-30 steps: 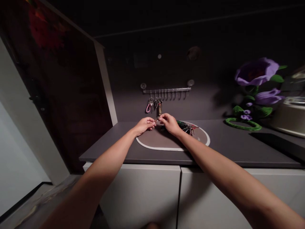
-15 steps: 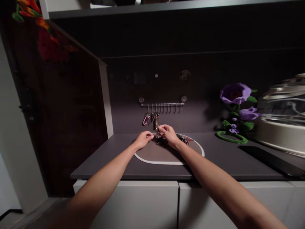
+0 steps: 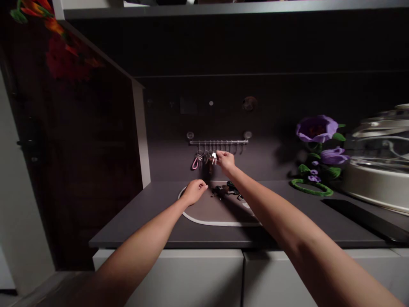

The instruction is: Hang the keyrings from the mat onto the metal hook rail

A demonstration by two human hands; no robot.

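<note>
My right hand is raised at the hook rail and pinches a small bunch of silver keys just below the hooks. To its left, a key ring with a pink loop strap and other keys hang from the rail. Low over the left part of the oval mat is my left hand, fingers curled in with no object showing between them. A heap of dark keys and fobs lies on the mat to the right of my left hand, partly behind my right forearm.
Purple crocheted flowers with a green ring base stand on the right of the counter. Beyond them is a cream appliance with a clear cover, and a flat black object lies in front. A shelf overhangs above.
My right hand has risen from just above the mat to the hooks, now with silver keys in its fingers. My left hand stays low over the mat.
</note>
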